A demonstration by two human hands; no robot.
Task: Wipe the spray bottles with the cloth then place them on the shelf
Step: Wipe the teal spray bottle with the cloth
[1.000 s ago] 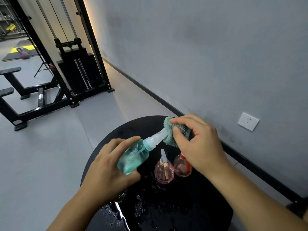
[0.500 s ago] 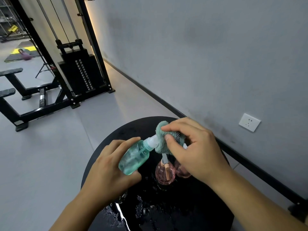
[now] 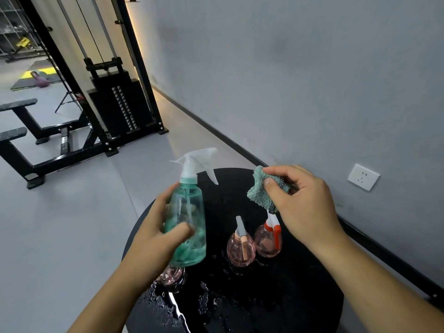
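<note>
1. The left hand (image 3: 153, 239) holds the green spray bottle (image 3: 187, 219) upright above the near-left part of the round black bench (image 3: 300, 296); its fingers (image 3: 165, 200) curl round the far side of the body and the thumb presses the near side.
2. The bottle's clear trigger head (image 3: 194, 162) stands above those fingers, its nozzle and trigger blurred.
3. The right hand (image 3: 302, 205) pinches the bunched teal cloth (image 3: 262, 191) between thumb and curled fingers (a dark patterned edge shows at the cloth's lower end).
4. Cloth and green bottle are apart, with a gap of bare bench between them.
5. Just below the right hand's fingers two pink round bottles stand on the bench, touching or nearly so: one with a peach trigger (image 3: 240, 248), one with a red trigger (image 3: 269, 241).
6. Under the left hand's wrist another pink bottle (image 3: 173, 277) shows only in part.
7. Water drops (image 3: 204, 294) lie on the bench near the viewer.
8. A white wall socket (image 3: 363, 177) sits on the grey wall beyond the right hand.
</note>
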